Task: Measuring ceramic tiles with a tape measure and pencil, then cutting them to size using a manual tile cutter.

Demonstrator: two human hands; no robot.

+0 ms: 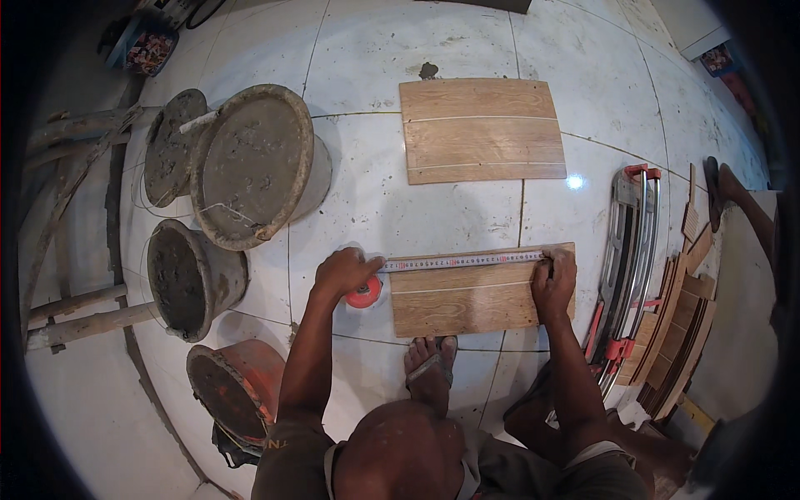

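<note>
Head view, looking down at the floor [375, 200], which is laid with large pale tiles. My left hand [346, 271] rests on top of the orange tape-measure case [365, 293], fingers curled over it and pressing it to the floor just beside the left end of the near wood-look tile [467, 302]. From the case the tape blade [462, 262] runs rightward along the far edge of that tile, lying flat on it. My right hand [554, 283] sits on the tile's right end, fingers bent and closed down at the end of the blade; whether they pinch the blade or a small marker I cannot tell. The near wood-look tile lies directly in front of me, between my two hands, with my sandalled foot [432, 362] touching its near edge.

A second, wider wood-look tile [482, 129] lies farther away, well apart from the first. To my right a manual tile cutter [627, 258] with red fittings lies on the floor, and beyond it a stack of cut tile strips [679, 325] leans in a row. To my left stand four mortar-crusted buckets: a large tilted one [254, 167], a smaller one behind it [173, 146], a grey one [190, 279] and an orange one [237, 392]. Rough wooden poles [71, 150] lie along the left edge. Another person's foot [727, 187] shows at the right edge.
</note>
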